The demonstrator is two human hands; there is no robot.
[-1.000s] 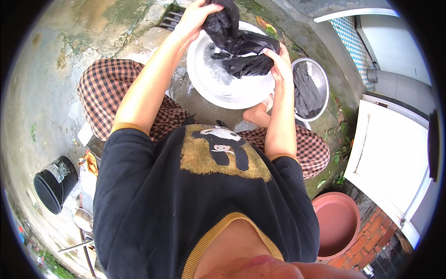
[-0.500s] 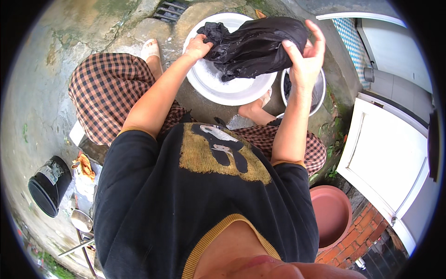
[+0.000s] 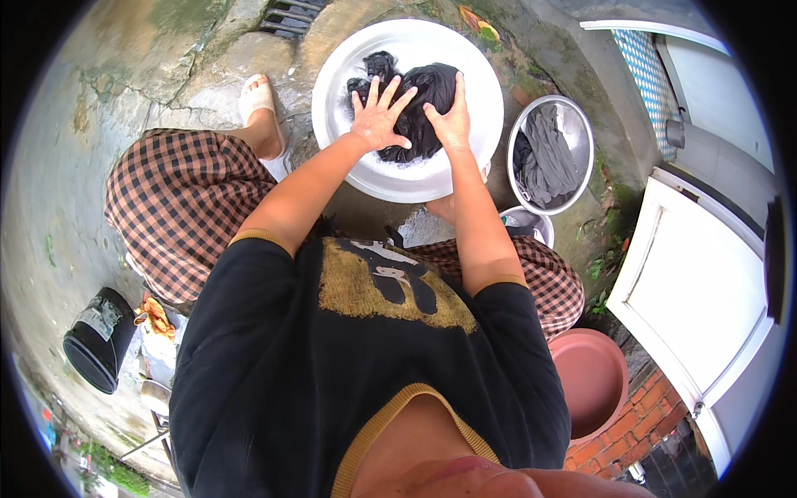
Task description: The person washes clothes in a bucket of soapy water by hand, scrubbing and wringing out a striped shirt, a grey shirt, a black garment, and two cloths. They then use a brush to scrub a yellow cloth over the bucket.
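A wet black garment (image 3: 429,90) lies bunched in a wide, pale round basin (image 3: 484,75) in front of me, with whitish suds around it. My left hand (image 3: 378,123) rests on the garment's left part, its fingers spread wide. Against the right side of the cloth is my right hand (image 3: 452,121), thumb and fingers stretched apart, touching the bundle without closing round it. Beneath the palms part of the cloth is hidden.
Right of the basin, a metal bowl (image 3: 586,170) holds dark grey cloth, with a smaller bowl (image 3: 544,230) beside it. A reddish basin (image 3: 588,386) and a white door (image 3: 689,282) stand farther right. At left is a black bucket (image 3: 98,342); a drain grate (image 3: 288,18) lies beyond.
The black garment, lifted and stretched above the basin before, now lies down in it. Both hands came down onto it; the left let go of its end and spread. The metal bowl is more visible.
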